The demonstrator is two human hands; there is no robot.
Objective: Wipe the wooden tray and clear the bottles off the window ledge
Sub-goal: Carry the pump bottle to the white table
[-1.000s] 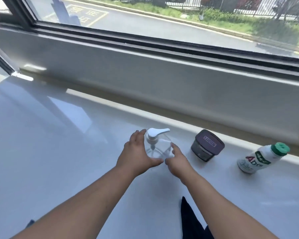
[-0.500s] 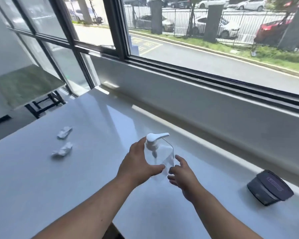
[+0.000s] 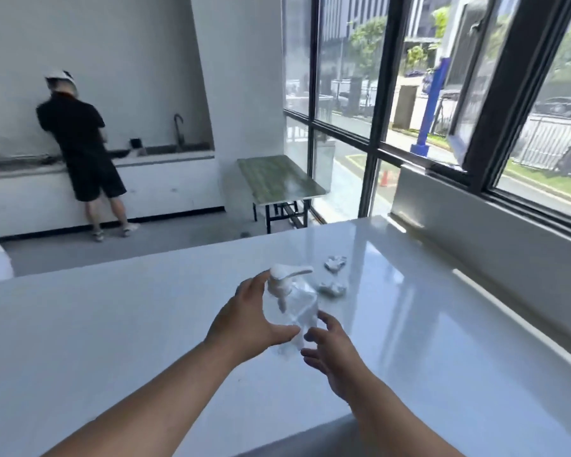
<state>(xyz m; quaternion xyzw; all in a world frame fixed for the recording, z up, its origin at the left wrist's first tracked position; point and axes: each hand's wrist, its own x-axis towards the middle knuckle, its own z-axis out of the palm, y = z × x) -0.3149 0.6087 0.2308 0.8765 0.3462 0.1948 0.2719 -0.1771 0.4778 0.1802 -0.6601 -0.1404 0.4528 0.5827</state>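
A clear pump bottle (image 3: 295, 311) with a white pump head is held up above the white ledge (image 3: 426, 324). My left hand (image 3: 248, 321) grips its left side, thumb under the front. My right hand (image 3: 333, 354) hovers just right of the bottle's base with fingers spread, holding nothing. The wooden tray and the other bottles are out of view.
Two crumpled white paper wads (image 3: 335, 262) (image 3: 332, 287) lie on the ledge beyond the bottle. The window wall (image 3: 475, 206) runs along the right. Farther off stand a green-topped table (image 3: 277, 178) and a person in black (image 3: 80, 150) at a counter.
My view has swung left, so the dark jar and the green-capped bottle dropped out of sight. The pump bottle has been lifted off the ledge, and my right hand has come off it.
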